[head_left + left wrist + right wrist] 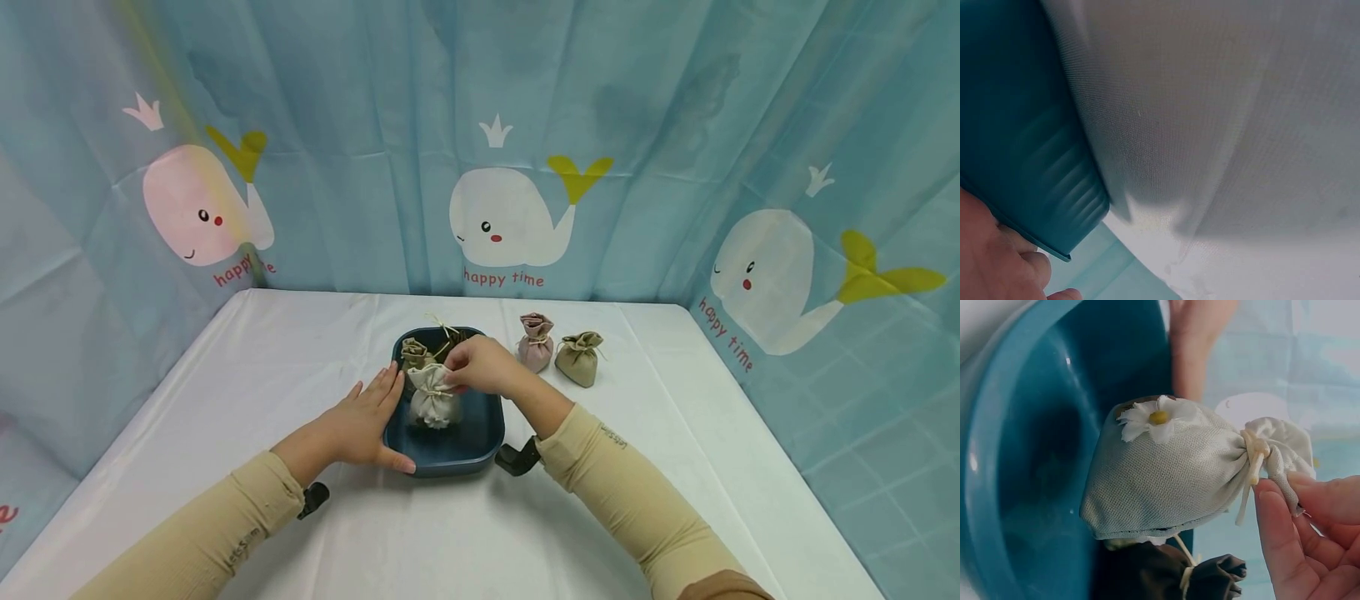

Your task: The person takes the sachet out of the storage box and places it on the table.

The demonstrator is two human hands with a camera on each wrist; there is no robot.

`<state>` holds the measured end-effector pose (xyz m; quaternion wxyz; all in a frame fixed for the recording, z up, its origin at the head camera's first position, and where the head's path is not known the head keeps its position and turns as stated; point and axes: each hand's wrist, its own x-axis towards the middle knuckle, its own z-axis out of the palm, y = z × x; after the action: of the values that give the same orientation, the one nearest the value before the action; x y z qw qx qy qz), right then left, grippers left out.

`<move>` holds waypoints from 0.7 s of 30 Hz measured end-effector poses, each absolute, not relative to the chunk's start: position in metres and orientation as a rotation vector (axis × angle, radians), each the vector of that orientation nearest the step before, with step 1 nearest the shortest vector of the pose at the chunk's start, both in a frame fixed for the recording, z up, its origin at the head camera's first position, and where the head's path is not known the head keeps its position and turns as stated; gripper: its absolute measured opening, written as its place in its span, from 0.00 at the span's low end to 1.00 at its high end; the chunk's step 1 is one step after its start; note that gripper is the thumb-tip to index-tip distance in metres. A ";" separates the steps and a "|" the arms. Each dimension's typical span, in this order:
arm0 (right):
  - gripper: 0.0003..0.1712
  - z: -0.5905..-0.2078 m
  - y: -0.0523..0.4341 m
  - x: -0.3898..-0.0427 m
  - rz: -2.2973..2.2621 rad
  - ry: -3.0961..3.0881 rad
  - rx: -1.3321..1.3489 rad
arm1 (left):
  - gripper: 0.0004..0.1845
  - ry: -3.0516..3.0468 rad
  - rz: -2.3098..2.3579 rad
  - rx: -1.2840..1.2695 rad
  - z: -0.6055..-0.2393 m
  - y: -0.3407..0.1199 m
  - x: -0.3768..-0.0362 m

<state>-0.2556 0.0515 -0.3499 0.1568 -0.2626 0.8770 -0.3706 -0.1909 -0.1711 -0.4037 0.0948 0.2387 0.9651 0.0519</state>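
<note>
A white drawstring pouch (1166,465) with a small white flower on its front is pinched at its gathered neck by my right hand (482,365). It is inside the dark blue basin (480,450); whether it touches the floor I cannot tell. My left hand (365,423) rests along the basin's left rim, fingers straight and thumb near the front corner. Behind the white pouch are an olive pouch (415,353) and a dark brown pouch (1147,569), the latter partly hidden by my right hand in the head view.
To the right of the basin, a pink pouch (536,343) and another olive pouch (579,358) stand on the white tablecloth (600,467). A blue curtain (360,167) with whale prints hangs behind the table and along its sides.
</note>
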 end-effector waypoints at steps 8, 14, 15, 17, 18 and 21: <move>0.05 -0.341 0.058 -0.255 -1.125 2.490 -0.710 | 0.74 2.861 0.173 0.698 -0.403 -0.171 -0.191; 0.04 -0.335 0.062 -0.254 -1.205 2.445 -0.681 | 0.73 2.862 0.206 0.705 -0.406 -0.172 -0.192; 0.04 -0.334 0.063 -0.254 -1.211 2.444 -0.679 | 0.73 2.862 0.216 0.710 -0.406 -0.172 -0.192; 0.03 -0.331 0.065 -0.254 -1.238 2.436 -0.671 | 0.73 2.860 0.215 0.712 -0.407 -0.172 -0.192; 0.03 -0.330 0.066 -0.254 -1.253 2.430 -0.662 | 0.73 2.859 0.221 0.715 -0.407 -0.172 -0.192; 0.03 -0.326 0.069 -0.254 -1.280 2.426 -0.643 | 0.73 2.859 0.208 0.705 -0.407 -0.172 -0.193</move>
<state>-0.2544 0.0688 -0.3260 0.1612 -0.2253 0.8499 -0.4483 -0.1927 -0.1721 -0.4071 0.0945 0.2378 0.9641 0.0703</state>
